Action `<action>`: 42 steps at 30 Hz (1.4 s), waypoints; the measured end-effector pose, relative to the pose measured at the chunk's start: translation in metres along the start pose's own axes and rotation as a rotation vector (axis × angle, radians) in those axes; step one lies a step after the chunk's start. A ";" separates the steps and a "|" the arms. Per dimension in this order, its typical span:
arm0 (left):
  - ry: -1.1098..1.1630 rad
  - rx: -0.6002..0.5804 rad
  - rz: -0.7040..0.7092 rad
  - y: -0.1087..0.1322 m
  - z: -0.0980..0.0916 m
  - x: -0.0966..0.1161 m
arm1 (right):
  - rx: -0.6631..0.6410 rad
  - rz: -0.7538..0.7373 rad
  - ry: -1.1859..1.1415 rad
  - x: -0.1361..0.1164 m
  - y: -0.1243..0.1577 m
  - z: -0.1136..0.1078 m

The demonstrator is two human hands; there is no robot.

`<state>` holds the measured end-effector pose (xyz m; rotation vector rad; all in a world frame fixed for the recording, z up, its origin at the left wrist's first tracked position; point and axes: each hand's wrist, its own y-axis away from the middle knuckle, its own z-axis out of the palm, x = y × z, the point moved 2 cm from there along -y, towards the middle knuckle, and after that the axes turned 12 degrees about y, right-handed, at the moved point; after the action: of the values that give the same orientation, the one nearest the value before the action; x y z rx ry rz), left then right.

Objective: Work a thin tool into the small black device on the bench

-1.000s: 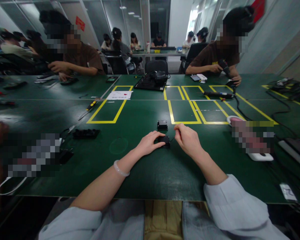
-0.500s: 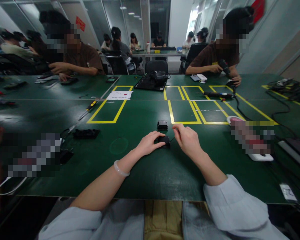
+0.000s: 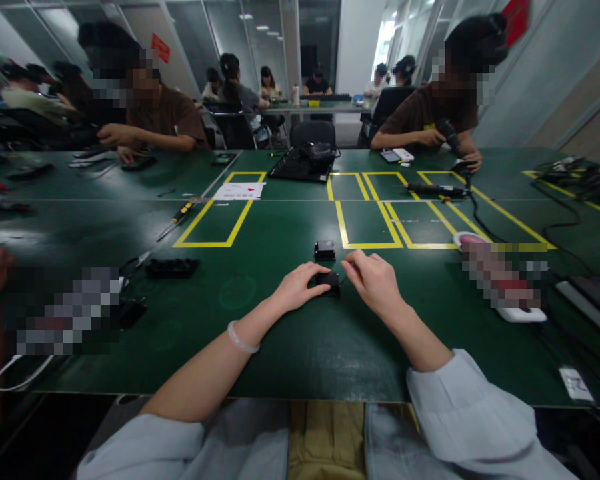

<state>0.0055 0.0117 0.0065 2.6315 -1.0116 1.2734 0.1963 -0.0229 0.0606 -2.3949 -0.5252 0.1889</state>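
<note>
My left hand (image 3: 300,285) rests at the middle of the green table, thumb and fingers closed round a small black block (image 3: 332,283). Its underside lies on or just over the tabletop. On the block's right side, my right hand (image 3: 373,279) is pinched, with a thin dark piece (image 3: 343,281) showing between its fingertips and the block. Whether that is a wire or a tool, I cannot tell. Just beyond my hands sits a second small black block (image 3: 325,250), touched by neither hand.
A black ridged part (image 3: 173,267) and a screwdriver (image 3: 183,213) lie left. Phone-like devices, partly blurred out, lie on both sides. A black electric screwdriver (image 3: 437,191) with a cable lies ahead right. Yellow tape (image 3: 203,244) marks the green table (image 3: 290,360). Co-workers sit opposite.
My right hand has shifted slightly left, closer to the block. My left hand and the block have stayed in place.
</note>
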 end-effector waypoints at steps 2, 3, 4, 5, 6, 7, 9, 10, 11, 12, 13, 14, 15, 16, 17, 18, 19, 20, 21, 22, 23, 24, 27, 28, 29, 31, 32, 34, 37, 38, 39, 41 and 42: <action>0.001 0.001 0.001 0.000 0.000 0.000 | 0.008 0.001 0.006 0.000 0.000 0.000; 0.001 0.003 0.005 0.000 0.001 0.000 | 0.008 -0.001 0.012 -0.001 0.000 0.000; 0.001 0.006 0.009 0.000 0.001 -0.001 | 0.009 -0.005 0.019 -0.001 0.000 0.000; 0.001 0.007 0.011 0.000 0.001 -0.001 | 0.011 -0.012 0.025 -0.001 0.000 0.001; 0.001 0.008 0.011 0.000 0.001 -0.001 | 0.013 -0.017 0.030 -0.001 0.000 0.001; 0.001 0.007 0.010 0.000 0.001 -0.001 | 0.018 -0.018 0.032 -0.001 0.000 0.002; 0.002 0.004 0.008 0.000 0.001 -0.001 | 0.030 -0.013 0.031 -0.001 0.000 0.004; 0.003 0.001 0.009 0.001 0.001 -0.001 | 0.034 -0.009 0.030 0.000 0.000 0.004; 0.004 0.002 0.010 0.001 0.000 -0.001 | 0.036 -0.005 0.030 0.000 0.001 0.005; 0.004 0.003 0.012 0.001 0.000 -0.001 | 0.035 -0.004 0.029 0.000 0.001 0.005; 0.005 0.003 0.012 0.000 0.000 -0.002 | 0.031 -0.005 0.028 0.001 0.001 0.005; 0.006 0.004 0.011 0.000 0.000 -0.002 | 0.024 -0.008 0.027 0.000 0.001 0.005; 0.006 0.006 0.010 0.000 0.001 -0.002 | 0.016 -0.012 0.022 0.000 0.001 0.004; 0.005 0.005 0.009 0.000 0.001 -0.002 | 0.008 -0.019 0.015 0.000 0.001 0.004; 0.004 0.003 0.008 0.000 0.001 -0.002 | 0.002 -0.026 0.005 -0.001 0.001 0.003; 0.002 0.003 0.008 0.000 0.001 -0.001 | -0.003 -0.032 -0.005 -0.002 0.001 0.002; 0.002 0.005 0.009 0.000 0.000 -0.001 | -0.004 -0.035 -0.013 -0.003 0.001 0.001; 0.001 0.004 0.010 0.000 0.000 0.000 | -0.003 -0.039 -0.018 -0.004 0.001 0.001; 0.002 0.003 0.010 0.000 0.000 0.000 | -0.001 -0.039 -0.019 -0.005 0.001 0.000; 0.001 0.003 0.009 0.000 0.000 0.001 | 0.000 -0.037 -0.018 -0.005 0.001 0.000; 0.000 0.002 0.007 0.000 -0.001 0.001 | 0.002 -0.033 -0.015 -0.005 0.001 0.000; -0.001 0.000 0.005 0.000 -0.001 0.001 | 0.004 -0.029 -0.012 -0.006 0.001 0.000; -0.007 -0.005 0.000 0.000 -0.001 0.001 | 0.017 -0.021 -0.001 -0.005 0.001 0.002; -0.008 -0.005 0.000 0.000 0.000 0.001 | 0.022 -0.022 0.001 -0.005 0.001 0.002; -0.008 -0.003 0.001 0.000 0.000 0.000 | 0.026 -0.021 0.001 -0.005 0.001 0.002; -0.007 -0.001 0.008 0.000 0.000 -0.001 | 0.023 -0.026 -0.002 -0.005 0.001 0.003; -0.006 0.001 0.011 0.000 0.000 -0.001 | 0.016 -0.029 -0.004 -0.006 0.002 0.003; -0.003 0.004 0.014 0.000 0.001 -0.002 | -0.005 -0.035 -0.009 -0.006 0.002 0.003; -0.001 0.008 0.009 0.000 0.001 -0.003 | -0.021 -0.043 -0.037 -0.007 0.003 0.003; -0.002 0.005 0.009 0.000 0.001 -0.003 | -0.022 -0.049 -0.052 -0.007 0.003 0.003; -0.003 0.002 0.009 0.001 0.001 -0.002 | -0.021 -0.058 -0.067 -0.007 0.004 0.004; -0.007 0.001 0.009 0.000 0.000 -0.002 | -0.015 -0.068 -0.087 -0.007 0.004 0.004; -0.009 0.003 0.008 0.000 0.000 -0.002 | -0.009 -0.066 -0.091 -0.006 0.005 0.005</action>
<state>0.0046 0.0123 0.0050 2.6398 -1.0241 1.2672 0.1910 -0.0261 0.0541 -2.3828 -0.6469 0.2674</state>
